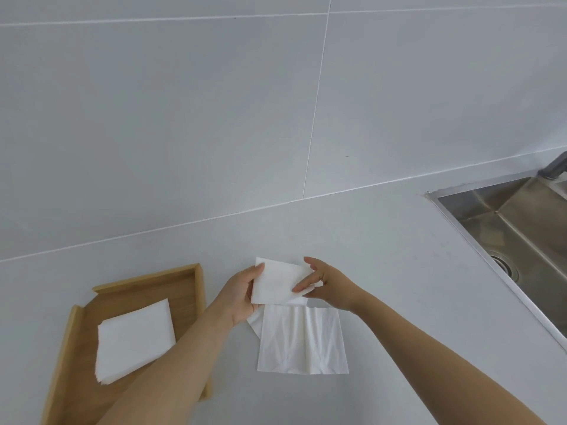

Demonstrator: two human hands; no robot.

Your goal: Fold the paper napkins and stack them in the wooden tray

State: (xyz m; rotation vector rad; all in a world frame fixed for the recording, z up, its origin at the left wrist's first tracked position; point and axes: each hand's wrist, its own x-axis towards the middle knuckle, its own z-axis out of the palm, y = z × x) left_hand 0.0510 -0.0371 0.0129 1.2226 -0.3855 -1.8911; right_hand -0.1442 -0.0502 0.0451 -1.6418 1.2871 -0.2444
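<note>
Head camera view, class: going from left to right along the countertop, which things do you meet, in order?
Wooden tray holding the stack of folded napkins → unfolded napkin lying flat on the counter → steel sink.

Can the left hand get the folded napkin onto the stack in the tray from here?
Probably yes: the left hand grips the folded napkin, and the stack in the wooden tray lies just to its left, nothing between.
</note>
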